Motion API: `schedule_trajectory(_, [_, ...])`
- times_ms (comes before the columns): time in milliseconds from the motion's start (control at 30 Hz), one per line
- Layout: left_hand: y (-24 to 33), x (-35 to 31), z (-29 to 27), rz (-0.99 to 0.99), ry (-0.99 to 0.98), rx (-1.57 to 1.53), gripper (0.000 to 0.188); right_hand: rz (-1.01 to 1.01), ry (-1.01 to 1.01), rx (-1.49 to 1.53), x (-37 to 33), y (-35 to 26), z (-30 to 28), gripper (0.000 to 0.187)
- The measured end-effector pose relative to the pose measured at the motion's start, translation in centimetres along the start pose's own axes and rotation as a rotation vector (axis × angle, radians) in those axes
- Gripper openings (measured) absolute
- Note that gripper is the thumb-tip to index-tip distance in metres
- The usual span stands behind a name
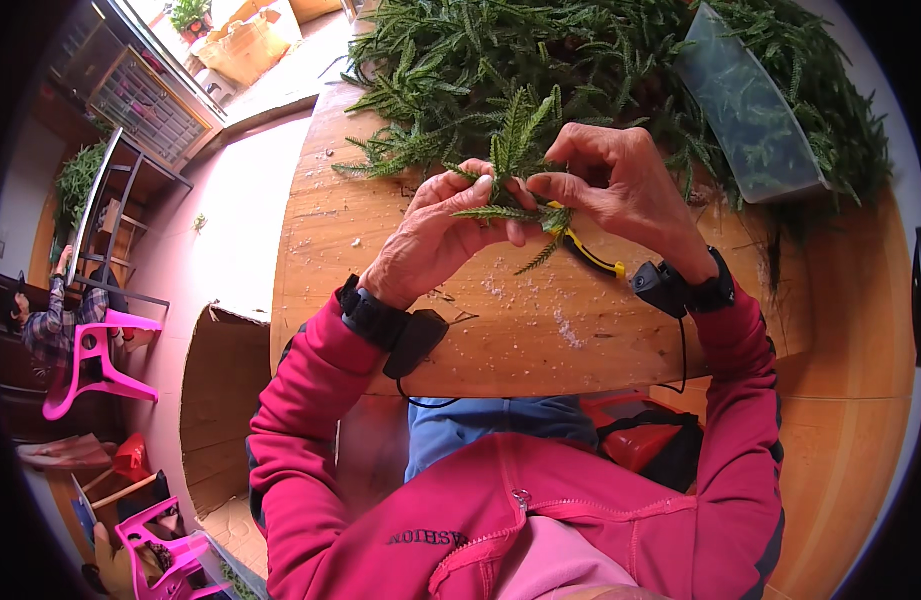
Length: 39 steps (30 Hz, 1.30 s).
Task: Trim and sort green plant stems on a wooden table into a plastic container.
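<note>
Above the wooden table, a small green fern-like sprig [516, 140] with several feathery fronds is held between both hands. My left hand [446, 225] is closed on its base, thumb and fingers pinching the stem. My right hand [621, 185] pinches at the sprig's side with thumb and forefinger; the exact spot between the fingertips is partly hidden. Below the sprig, next to my right wrist, lies a tool with a yellow and dark curved handle [593, 255]; its other end is covered by the fronds and hand.
A big heap of green sprigs [451, 60] covers the table's far side, with a translucent plastic bin [756, 110] lying on it at right. Pale crumbs dot the wooden table [381, 330]. At left stand a cardboard box [221, 400], a pink stool [101, 360] and another seated person [56, 325].
</note>
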<state>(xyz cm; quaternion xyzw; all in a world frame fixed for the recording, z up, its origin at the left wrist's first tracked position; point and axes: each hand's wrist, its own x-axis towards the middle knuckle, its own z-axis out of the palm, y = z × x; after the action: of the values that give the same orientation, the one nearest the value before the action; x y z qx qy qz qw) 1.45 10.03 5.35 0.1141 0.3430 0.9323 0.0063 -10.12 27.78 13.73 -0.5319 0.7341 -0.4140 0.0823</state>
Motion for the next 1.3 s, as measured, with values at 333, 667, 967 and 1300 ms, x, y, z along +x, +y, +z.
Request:
schedule_trajectory(333, [-0.4,0.1,0.0,0.066,0.027,0.044,0.017,0.074,-0.066,0.085,0.1,0.6,-0.1,0.016])
schedule_trajectory(667, [-0.2,0.0,0.6,0.063,0.039,0.094,0.015,0.102,-0.104,0.116,0.2,1.0,0.0,0.012])
schedule_trajectory(967, [-0.6,0.2,1.4,0.188,0.267,0.214,0.014,0.105,-0.124,0.120,0.4,1.2,-0.1,0.011])
schedule_trajectory(1300, [-0.7,-0.1,0.8,0.305,0.319,0.502,0.012,-0.116,-0.056,-0.003,0.7,2.2,0.6,0.015])
